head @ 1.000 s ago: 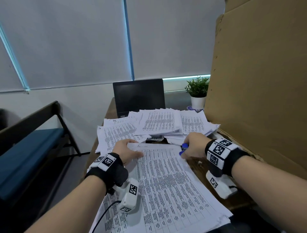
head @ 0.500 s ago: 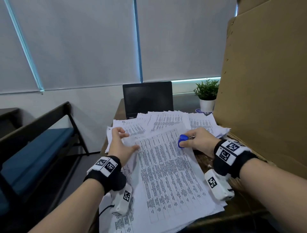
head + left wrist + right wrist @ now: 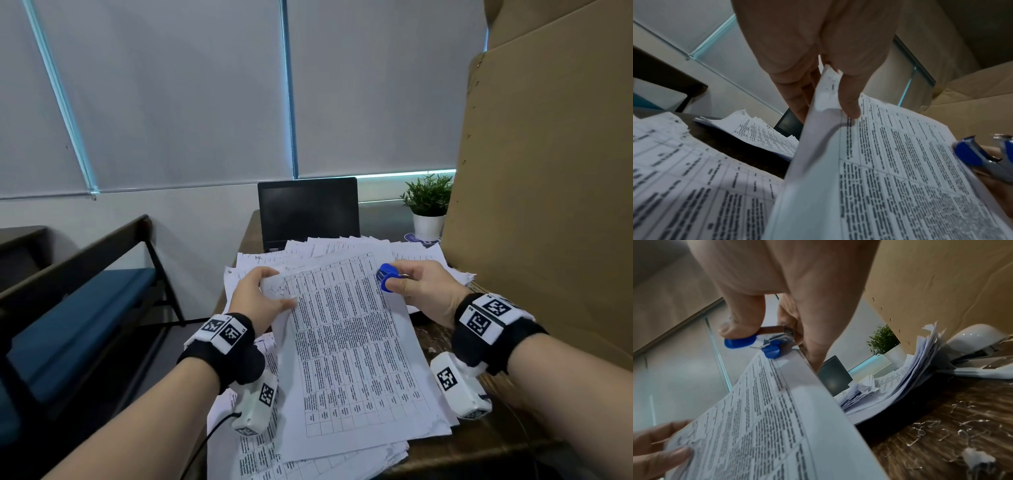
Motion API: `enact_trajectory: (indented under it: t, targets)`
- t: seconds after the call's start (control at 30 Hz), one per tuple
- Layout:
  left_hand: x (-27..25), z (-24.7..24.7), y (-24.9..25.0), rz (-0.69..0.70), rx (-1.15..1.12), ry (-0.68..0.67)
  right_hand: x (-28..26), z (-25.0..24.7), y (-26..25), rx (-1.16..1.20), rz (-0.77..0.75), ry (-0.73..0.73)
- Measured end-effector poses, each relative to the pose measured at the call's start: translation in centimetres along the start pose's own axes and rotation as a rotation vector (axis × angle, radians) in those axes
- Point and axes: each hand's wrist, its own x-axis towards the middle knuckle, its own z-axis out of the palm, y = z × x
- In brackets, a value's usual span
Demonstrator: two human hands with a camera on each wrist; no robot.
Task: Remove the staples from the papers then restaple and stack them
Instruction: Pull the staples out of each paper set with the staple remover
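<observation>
I'm pinching the lifted paper set by its top-left corner in my left hand; my right hand grips the blue staple remover at the far edge. Probably mid-removal; beyond, loose stacks await.

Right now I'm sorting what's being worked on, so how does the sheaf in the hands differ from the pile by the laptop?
The held sheaf is lifted and tilted off the desk; the pile by the laptop lies flat. The left hand pinches the held sheaf's crumpled corner and the right hand holds a blue staple remover at its far edge; nothing touches the pile. Both are white sheets printed with tables.
</observation>
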Motion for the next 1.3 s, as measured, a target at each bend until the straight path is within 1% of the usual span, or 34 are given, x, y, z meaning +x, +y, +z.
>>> enact_trajectory:
  t: [0.17,0.23,0.3,0.37,0.47,0.53,0.63,0.73,0.87,1.0,1.13,1.2,1.3]
  targets:
    - [0.3,-0.5,0.1,-0.006,-0.073,0.011,0.3,0.2,-0.2,0.097,-0.019,0.021]
    - [0.4,-0.8,0.1,-0.015,-0.163,0.031,0.3,0.3,-0.5,0.131,-0.022,0.020]
    - [0.6,-1.1,0.6,-0.029,-0.306,0.065,0.6,0.4,-0.8,0.148,-0.035,0.022]
    - [0.9,-1.3,1.3,-0.022,-0.423,0.089,0.9,0.8,-1.5,0.154,-0.082,0.061]
    - [0.9,-1.5,3.1,0.038,-0.451,0.062,1.6,1.3,-3.3,0.141,-0.188,0.160]
    - [0.9,-1.9,4.3,0.084,-0.447,0.085,1.6,1.8,-5.1,0.161,-0.258,0.175]
    - [1.1,-2.4,5.6,0.108,-0.489,0.183,0.8,2.4,-7.1,0.205,-0.311,0.141]
    - [0.7,-2.4,5.7,0.106,-0.505,0.209,0.1,2.8,-7.1,0.192,-0.266,0.085]
    - [0.0,-2.7,4.3,0.062,-0.462,0.177,-0.2,3.0,-4.9,0.072,-0.148,0.036]
    - [-1.0,-2.8,3.5,0.022,-0.328,0.069,-0.5,3.2,-3.4,-0.085,-0.101,-0.073]
    - [-1.6,-2.3,3.1,-0.032,-0.288,-0.002,-0.4,3.5,-3.0,-0.134,-0.083,-0.086]
    - [-1.7,-2.2,3.0,-0.035,-0.308,0.017,-0.4,3.8,-3.1,-0.134,-0.078,-0.094]
    - [-1.6,-2.0,2.8,-0.044,-0.324,0.080,-0.5,4.4,-3.2,-0.132,-0.073,-0.102]
